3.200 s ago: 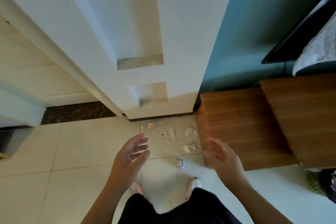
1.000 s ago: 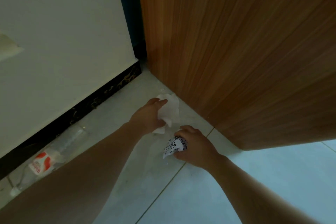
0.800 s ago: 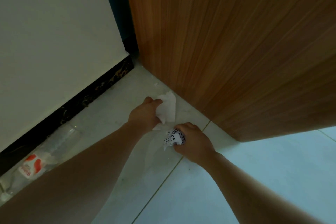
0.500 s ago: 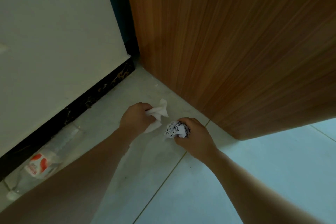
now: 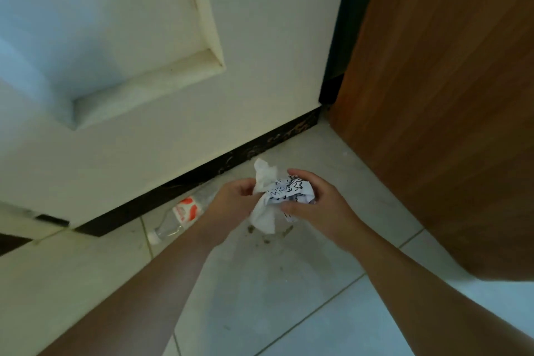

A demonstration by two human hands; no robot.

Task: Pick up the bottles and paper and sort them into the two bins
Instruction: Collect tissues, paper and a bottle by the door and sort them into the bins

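Two hands up in front of me, both arms reaching in from the bottom edge and meeting above the floor (image 5: 86, 283). Far left, a white door (image 5: 260, 52) w/ a recessed panel, dark skirting (image 5: 202, 176) under it. One bottle (image 5: 180, 214) lies on its side on the floor by the skirting, clear plastic, red-and-white label, cap toward me; its far end is hidden behind my left wrist. Left hand (image 5: 234, 199) is raised off the floor, back toward the camera, fingers curled, gripping a white tissue (image 5: 264, 196) — one piece, top sticking up past the knuckles, bottom hanging below. Just right of it, touching the tissue, one crumpled paper (image 5: 289, 189) w/ black squiggles, held in my right hand (image 5: 315, 205): thumb underneath, fingers curled over the top, closed round the paper. Both wads are pressed together between the 2 hands, off the floor. Some dark specks on the tile below them. Far right, wooden cabinet (image 5: 448, 95) side, standing on the floor. Bins not in view.
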